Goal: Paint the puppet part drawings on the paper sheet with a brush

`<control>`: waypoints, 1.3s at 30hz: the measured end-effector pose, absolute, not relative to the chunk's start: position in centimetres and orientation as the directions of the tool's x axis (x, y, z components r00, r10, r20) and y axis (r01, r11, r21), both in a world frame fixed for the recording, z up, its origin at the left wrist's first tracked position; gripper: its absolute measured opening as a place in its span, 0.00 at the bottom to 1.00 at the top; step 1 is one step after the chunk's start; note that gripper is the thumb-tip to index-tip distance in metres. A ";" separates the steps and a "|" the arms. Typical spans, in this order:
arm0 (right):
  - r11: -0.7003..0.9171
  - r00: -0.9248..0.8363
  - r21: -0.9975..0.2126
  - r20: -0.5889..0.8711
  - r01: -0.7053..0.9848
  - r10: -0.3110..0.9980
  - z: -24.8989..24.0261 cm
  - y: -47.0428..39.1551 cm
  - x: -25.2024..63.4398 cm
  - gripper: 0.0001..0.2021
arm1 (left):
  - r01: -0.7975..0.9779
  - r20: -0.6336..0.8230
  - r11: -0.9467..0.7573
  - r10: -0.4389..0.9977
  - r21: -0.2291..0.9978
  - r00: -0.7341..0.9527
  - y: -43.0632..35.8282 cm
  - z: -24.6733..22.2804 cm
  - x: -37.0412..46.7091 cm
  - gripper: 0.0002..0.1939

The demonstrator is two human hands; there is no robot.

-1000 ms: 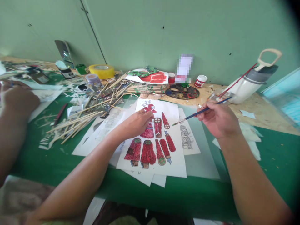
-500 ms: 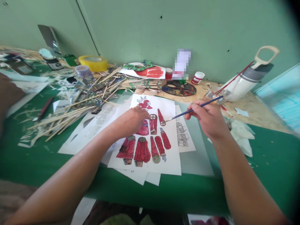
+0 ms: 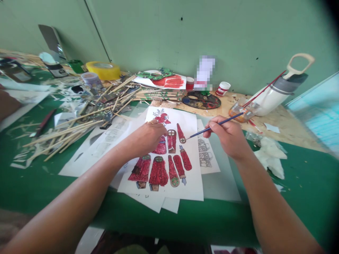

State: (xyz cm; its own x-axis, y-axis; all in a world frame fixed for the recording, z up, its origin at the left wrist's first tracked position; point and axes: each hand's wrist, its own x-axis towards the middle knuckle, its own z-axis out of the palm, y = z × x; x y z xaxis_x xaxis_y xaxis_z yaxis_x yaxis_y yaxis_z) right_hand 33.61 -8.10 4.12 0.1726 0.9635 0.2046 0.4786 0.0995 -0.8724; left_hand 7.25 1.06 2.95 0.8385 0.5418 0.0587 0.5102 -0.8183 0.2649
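Note:
A white sheet [image 3: 185,190] printed with several puppet-like figure parts lies before me, most of them painted red with green and brown touches. My left hand [image 3: 149,138] rests on its upper left, fingers laid down over the figure and partly hidden, pressing the paper. Between the fingertips of my right hand [image 3: 225,135] is a thin blue paintbrush [image 3: 219,123], slanting down to the left. Its tip is at the round end of a narrow red part [image 3: 181,134]; whether it touches the paper is too small to tell.
Wooden sticks [image 3: 76,134] and scraps clutter the left, near yellow tape [image 3: 103,70]. Behind the sheet sits a dark paint palette [image 3: 201,102]. A water cup [image 3: 242,109] with a red brush and a white bottle [image 3: 275,93] stand right. Another person's hand [image 3: 9,106] is far left.
The view has shifted slightly. My right hand and the paintbrush have moved a little left and down, the tip staying by the narrow part's round end. My left hand stays on the sheet.

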 end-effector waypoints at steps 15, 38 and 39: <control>0.104 0.178 -0.881 0.206 0.461 0.962 3.9 -8.1 33.7 0.10 | 0.532 0.045 -0.807 0.560 0.256 0.827 1.1 2.9 7.2 0.17; 0.088 0.187 -0.871 0.201 0.484 0.962 4.0 -8.1 33.6 0.10 | 0.560 0.039 -0.769 0.598 0.308 0.801 1.3 2.6 7.1 0.19; 0.093 0.190 -0.874 0.206 0.476 0.960 4.0 -8.1 33.6 0.10 | 0.561 0.042 -0.769 0.599 0.306 0.799 1.3 2.6 7.1 0.19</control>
State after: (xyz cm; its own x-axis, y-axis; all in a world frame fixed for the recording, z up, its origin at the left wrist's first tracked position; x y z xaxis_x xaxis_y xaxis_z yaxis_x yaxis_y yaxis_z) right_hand 33.59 -8.12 3.99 0.1905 0.9599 0.2057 0.4761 0.0929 -0.8745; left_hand 7.08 1.33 2.60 0.7994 0.5994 0.0418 0.5608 -0.7692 0.3065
